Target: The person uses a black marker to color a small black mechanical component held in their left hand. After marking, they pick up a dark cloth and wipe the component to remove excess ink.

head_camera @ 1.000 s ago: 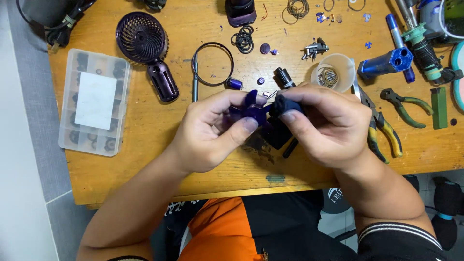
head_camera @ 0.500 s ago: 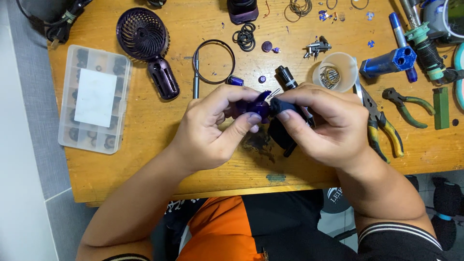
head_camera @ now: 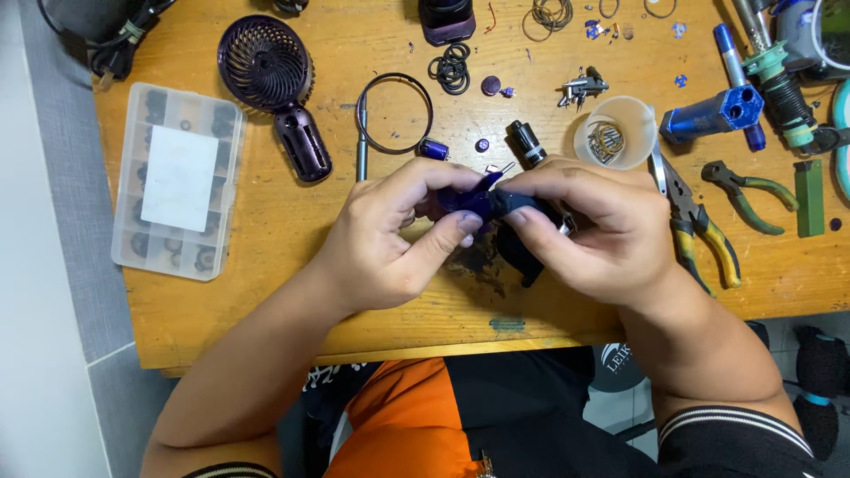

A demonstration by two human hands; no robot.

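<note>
Cluttered wooden workbench (head_camera: 266, 265): my left hand (head_camera: 390, 235) and right hand (head_camera: 593, 230) have drawn closer, now pinching the small purple part (head_camera: 474, 202) together, its fitting tightening.

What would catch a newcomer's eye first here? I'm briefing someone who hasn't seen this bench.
Both hands, left hand and right hand, meet at the middle of the wooden table, pinching a small dark purple part between them. At the upper left lies a purple handheld fan, with a clear parts box beside it. Pliers lie at the right.
</note>
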